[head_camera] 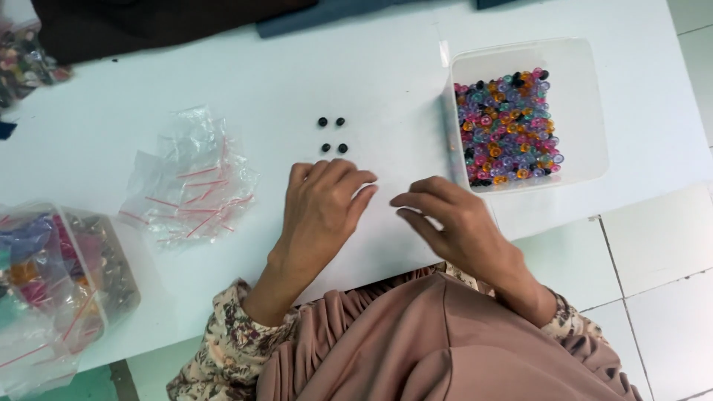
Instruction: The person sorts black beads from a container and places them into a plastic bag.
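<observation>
Both hands are resting on the white table (245, 82) right in front of the person, and neither one seems to be holding anything. The left hand (321, 204) lies palm down with its fingers together and loosely curled, knuckles up, just below four small black beads (332, 134) laid out in a neat two-by-two square. The right hand (453, 219) is beside it, fingers relaxed and pointing toward the left hand, open and flat-ish; something tiny could be pinched under the fingertips, but the view is too soft to say. Off to the right, close to that hand, sits a clear square tub (587, 104) with a heap of mixed beads (507, 126) in purple, pink, orange and black. On the left there's a crumpled pile of little clear bags (189, 182) with red zip strips, and further left a bigger clear bag (52, 282) stuffed with colourful bits. If you ask me, the trick with sorting stuff this small is to slide beads with one fingertip rather than pinch them, keep the square well apart from the tub so nothing rolls back in, and keep the wrists low and steady on the table.
</observation>
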